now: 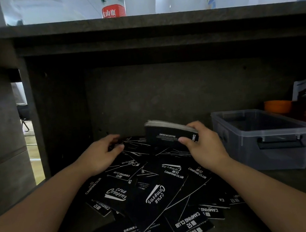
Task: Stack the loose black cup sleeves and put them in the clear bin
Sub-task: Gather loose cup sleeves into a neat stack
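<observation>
Right hand [202,144] gripping a gathered sleeve stack [167,133] (upright), beside the clear bin [266,138]. Left hand [102,152] loosely curled, holding nothing, over loose sleeves [150,193].

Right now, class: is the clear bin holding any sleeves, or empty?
Empty, it seems: the clear bin has no lid and its bare floor shows through.
</observation>
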A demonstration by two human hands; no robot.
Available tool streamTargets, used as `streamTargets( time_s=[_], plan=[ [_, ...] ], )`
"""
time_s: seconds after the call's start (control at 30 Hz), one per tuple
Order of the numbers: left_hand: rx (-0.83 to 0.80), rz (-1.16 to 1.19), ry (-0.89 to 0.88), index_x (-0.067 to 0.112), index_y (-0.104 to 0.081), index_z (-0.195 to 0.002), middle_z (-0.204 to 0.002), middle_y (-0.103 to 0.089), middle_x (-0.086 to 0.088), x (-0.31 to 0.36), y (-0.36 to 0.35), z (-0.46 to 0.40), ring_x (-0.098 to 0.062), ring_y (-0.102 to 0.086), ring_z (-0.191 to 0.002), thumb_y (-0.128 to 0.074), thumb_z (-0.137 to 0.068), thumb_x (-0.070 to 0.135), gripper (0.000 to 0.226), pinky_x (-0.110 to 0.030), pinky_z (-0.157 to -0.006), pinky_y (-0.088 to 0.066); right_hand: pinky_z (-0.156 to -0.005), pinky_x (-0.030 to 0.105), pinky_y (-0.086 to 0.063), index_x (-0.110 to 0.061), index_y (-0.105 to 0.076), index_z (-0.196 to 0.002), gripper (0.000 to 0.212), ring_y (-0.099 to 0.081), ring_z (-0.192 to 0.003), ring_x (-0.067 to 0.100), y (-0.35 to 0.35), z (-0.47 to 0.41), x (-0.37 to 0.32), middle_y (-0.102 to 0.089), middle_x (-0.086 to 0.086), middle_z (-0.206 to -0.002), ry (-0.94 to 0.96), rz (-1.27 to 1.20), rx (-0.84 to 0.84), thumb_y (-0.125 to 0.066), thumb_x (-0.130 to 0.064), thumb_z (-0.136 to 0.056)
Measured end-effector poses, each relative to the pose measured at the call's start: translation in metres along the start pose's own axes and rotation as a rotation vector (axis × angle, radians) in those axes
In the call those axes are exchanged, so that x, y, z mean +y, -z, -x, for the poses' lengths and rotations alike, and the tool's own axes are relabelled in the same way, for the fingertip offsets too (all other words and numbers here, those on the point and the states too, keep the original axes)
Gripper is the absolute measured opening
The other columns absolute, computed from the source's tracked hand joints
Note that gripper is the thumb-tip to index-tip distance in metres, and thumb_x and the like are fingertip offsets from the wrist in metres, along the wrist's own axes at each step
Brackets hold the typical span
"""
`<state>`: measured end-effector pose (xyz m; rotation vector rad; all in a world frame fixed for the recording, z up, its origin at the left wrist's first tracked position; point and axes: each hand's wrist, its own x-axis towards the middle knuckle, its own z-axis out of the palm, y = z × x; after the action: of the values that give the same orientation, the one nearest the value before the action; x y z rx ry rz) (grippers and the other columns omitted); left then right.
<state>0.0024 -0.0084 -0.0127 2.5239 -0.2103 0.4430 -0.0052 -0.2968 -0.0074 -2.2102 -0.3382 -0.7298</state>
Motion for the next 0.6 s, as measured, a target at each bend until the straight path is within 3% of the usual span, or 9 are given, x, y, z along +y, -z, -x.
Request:
streamTargets(
  time_s=[0.2, 0.27, 0.37, 0.43, 0.5, 0.53, 0.6],
  plan=[
    [-0.234, -0.188, -0.083, 0.038, -0.013, -0.154, -0.161, -0.022, 0.003, 0.003, -0.012, 0.001, -0.014, -0.019, -0.147, -0.042, -0.088, 0.069, 0.078, -0.03, -0.119, -0.016, -0.075, 0.022, -0.04, -0.021, -0.056, -0.111, 0.028, -0.058, -0.088, 0.011, 0.001, -0.003, 0.008, -0.057, -0.014, -0.085, -0.092, -0.055, 0.104, -0.068, -0.03, -0.088],
    [-0.279, -0.287, -0.045, 0.038, -0.013, -0.154, -0.161, -0.024, 0.002, 0.005, -0.016, -0.002, -0.019, -0.022, -0.147, -0.021, -0.067, 0.094, 0.104, -0.034, -0.12, -0.017, -0.076, 0.022, -0.04, -0.02, -0.056, -0.112, 0.029, -0.059, -0.088, 0.012, 0.001, -0.003, 0.009, -0.059, -0.011, -0.088, -0.101, -0.056, 0.108, -0.068, -0.03, -0.088],
    [-0.231, -0.374, -0.062, 0.034, -0.03, -0.15, -0.149, -0.044, 0.004, 0.008, -0.012, -0.005, -0.016, -0.039, -0.138, -0.007, -0.048, 0.103, 0.125, -0.032, -0.114, -0.027, -0.076, 0.024, -0.043, -0.02, -0.057, -0.113, 0.03, -0.061, -0.09, 0.013, -0.001, -0.003, 0.009, -0.062, -0.008, -0.093, -0.106, -0.058, 0.108, -0.068, -0.03, -0.087],
    [-0.179, -0.384, -0.116, 0.034, -0.042, -0.144, -0.124, -0.057, 0.011, 0.01, -0.008, -0.004, -0.009, -0.052, -0.115, -0.019, -0.049, 0.102, 0.119, -0.027, -0.101, -0.037, -0.076, 0.024, -0.043, -0.02, -0.056, -0.115, 0.031, -0.061, -0.092, 0.013, -0.001, -0.002, 0.009, -0.063, -0.007, -0.096, -0.107, -0.058, 0.102, -0.068, -0.03, -0.087],
    [-0.134, -0.326, -0.134, 0.033, -0.048, -0.14, -0.107, -0.055, 0.015, 0.008, -0.004, -0.004, -0.003, -0.052, -0.1, -0.036, -0.061, 0.09, 0.097, -0.022, -0.089, -0.04, -0.077, 0.024, -0.043, -0.02, -0.056, -0.115, 0.032, -0.061, -0.093, 0.013, -0.001, -0.002, 0.009, -0.063, -0.006, -0.098, -0.102, -0.056, 0.097, -0.068, -0.03, -0.087],
    [-0.104, -0.305, -0.136, 0.032, -0.046, -0.141, -0.11, -0.055, 0.013, 0.007, -0.004, -0.003, -0.004, -0.051, -0.104, -0.043, -0.068, 0.082, 0.089, -0.022, -0.091, -0.041, -0.077, 0.024, -0.043, -0.02, -0.056, -0.115, 0.032, -0.061, -0.094, 0.013, -0.001, -0.002, 0.009, -0.064, -0.006, -0.099, -0.098, -0.055, 0.096, -0.068, -0.03, -0.088],
    [-0.109, -0.306, -0.098, 0.03, -0.033, -0.149, -0.138, -0.049, 0.005, 0.001, -0.004, -0.004, -0.013, -0.041, -0.13, -0.053, -0.079, 0.072, 0.085, -0.027, -0.107, -0.034, -0.077, 0.024, -0.043, -0.02, -0.056, -0.116, 0.032, -0.061, -0.094, 0.014, -0.001, -0.002, 0.009, -0.064, -0.004, -0.102, -0.097, -0.054, 0.092, -0.068, -0.03, -0.088]
  ],
)
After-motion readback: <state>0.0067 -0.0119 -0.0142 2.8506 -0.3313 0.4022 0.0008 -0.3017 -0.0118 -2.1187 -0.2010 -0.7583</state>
